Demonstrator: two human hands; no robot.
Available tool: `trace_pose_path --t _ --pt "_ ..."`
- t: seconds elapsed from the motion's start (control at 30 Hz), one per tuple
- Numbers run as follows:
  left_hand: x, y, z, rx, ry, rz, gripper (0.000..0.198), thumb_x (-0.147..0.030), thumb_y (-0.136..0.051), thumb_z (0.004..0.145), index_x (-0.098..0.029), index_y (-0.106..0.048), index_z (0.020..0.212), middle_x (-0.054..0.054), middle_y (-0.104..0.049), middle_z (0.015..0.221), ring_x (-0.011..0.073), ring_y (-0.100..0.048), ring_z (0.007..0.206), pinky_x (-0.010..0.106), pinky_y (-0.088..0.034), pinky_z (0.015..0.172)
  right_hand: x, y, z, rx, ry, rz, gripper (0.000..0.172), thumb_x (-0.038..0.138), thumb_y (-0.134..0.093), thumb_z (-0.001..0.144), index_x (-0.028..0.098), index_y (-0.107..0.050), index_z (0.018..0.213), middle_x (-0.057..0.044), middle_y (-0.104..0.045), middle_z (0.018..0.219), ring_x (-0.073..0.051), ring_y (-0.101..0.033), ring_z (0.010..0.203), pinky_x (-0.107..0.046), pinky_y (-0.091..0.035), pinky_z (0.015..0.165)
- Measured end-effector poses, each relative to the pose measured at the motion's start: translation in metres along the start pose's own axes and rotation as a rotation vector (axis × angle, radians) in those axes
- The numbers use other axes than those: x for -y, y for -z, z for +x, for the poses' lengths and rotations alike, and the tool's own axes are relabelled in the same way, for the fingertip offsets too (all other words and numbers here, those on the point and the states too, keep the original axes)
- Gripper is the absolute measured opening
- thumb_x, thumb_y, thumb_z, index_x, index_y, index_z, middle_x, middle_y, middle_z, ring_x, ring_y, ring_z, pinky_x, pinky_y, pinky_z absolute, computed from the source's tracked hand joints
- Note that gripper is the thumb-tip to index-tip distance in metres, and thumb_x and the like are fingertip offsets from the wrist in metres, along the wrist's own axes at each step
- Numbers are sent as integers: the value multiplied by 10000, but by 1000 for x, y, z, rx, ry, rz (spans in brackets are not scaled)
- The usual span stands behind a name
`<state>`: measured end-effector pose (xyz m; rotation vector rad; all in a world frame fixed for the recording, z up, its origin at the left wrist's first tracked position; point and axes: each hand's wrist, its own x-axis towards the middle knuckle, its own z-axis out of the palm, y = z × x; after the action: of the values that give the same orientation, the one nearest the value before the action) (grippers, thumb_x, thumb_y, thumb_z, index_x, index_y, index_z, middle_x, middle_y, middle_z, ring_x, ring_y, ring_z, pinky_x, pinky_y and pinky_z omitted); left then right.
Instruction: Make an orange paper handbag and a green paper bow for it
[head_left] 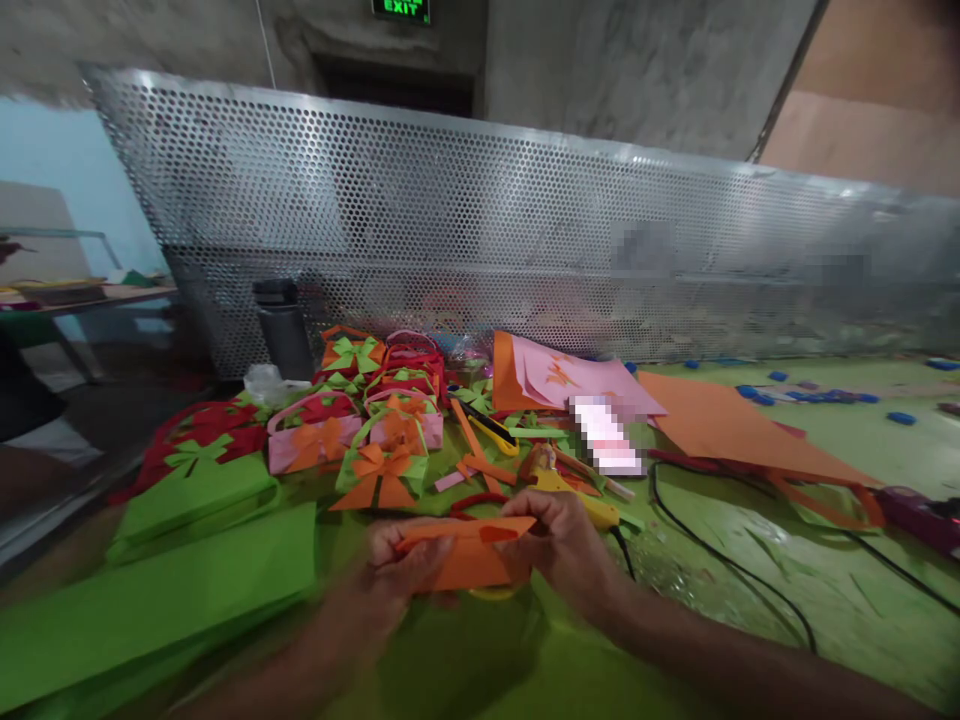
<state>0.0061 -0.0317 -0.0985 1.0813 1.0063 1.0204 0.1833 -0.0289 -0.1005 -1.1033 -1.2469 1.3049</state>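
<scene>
Between my two hands is a small folded piece of orange paper (pixel 472 562), shaped like a flat pouch with its upper edge gaping a little. My left hand (pixel 409 560) grips its left end, thumb across the front. At the right end, the fingers of my right hand (pixel 555 530) pinch the upper corner. Just beyond my right hand lies a yellow hot glue gun (pixel 577 498). Little paper bags with bows stand past my left hand, among them a green one with an orange bow (pixel 382 475) and a pink one (pixel 313 440).
Green paper sheets (pixel 172 590) lie at the left. Behind are a dark bottle (pixel 283 330), pink sheets (pixel 577 375), a phone (pixel 606 436) and a large orange sheet (pixel 735 430). A black cable (pixel 739 565) loops across the right side. A perforated metal panel (pixel 465 220) borders the table's back.
</scene>
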Motion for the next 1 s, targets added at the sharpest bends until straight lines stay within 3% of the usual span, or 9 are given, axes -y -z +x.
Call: trace_pose_path --t 0.1,0.23,0.53,0.63,0.7,0.8,0.9,1.0 --pt "2 2 -1 39 -19 29 268 -373 -697 662 -145 -726 800 15 -688 636 127 -564 531 178 -453 474 1 -1 -1 1 12 0 184 260 -747 503 155 -599 529 40 -532 478 -75 -417 437 -187 -330 416" --pt "7 3 0 5 4 4 254 -389 -700 664 -164 -713 781 2 -678 625 123 -576 563 172 -459 503 3 -2 -1 -1 22 -2 180 255 -747 504 154 -597 507 45 -510 451 -67 -385 421 -189 -319 411" --pt "4 0 1 6 74 -119 263 -399 -714 643 -141 -677 679 -1 -658 554 126 -575 491 212 -458 482 -1 -1 -1 68 100 -32 175 279 -719 603 140 -618 573 33 -521 510 -73 -415 469 -194 -337 446" --pt "1 -2 1 -55 133 -141 262 -390 -741 612 -156 -634 663 -15 -657 555 132 -597 506 216 -482 486 1 1 1 99 113 -62 141 250 -710 608 150 -612 594 10 -571 538 -110 -489 498 -222 -388 468" --pt "-1 -3 2 -117 143 -172 283 -376 -758 592 -163 -599 689 -28 -648 554 138 -609 513 221 -495 478 5 7 6 110 153 -150 118 243 -672 641 158 -625 708 -24 -644 654 -154 -572 591 -250 -440 531" --pt "-2 -4 4 -186 133 -226 340 -354 -771 579 -167 -553 761 -20 -660 608 160 -631 520 250 -518 474 17 26 21 7 253 -458 226 243 -573 730 148 -582 935 -77 -685 858 -184 -630 763 -282 -478 649" --pt "1 -1 9 -198 121 -233 364 -323 -758 608 -168 -529 844 18 -683 745 193 -665 608 274 -545 486 33 56 38 -135 269 -652 246 229 -482 807 134 -524 1029 -96 -686 888 -185 -633 808 -316 -471 720" --pt "6 2 13 -256 110 -203 371 -271 -759 608 -166 -515 867 29 -668 823 206 -669 683 302 -573 485 45 87 50 -337 258 -916 328 70 -427 796 135 -480 1114 -118 -654 1020 -217 -573 968 -406 -389 864"
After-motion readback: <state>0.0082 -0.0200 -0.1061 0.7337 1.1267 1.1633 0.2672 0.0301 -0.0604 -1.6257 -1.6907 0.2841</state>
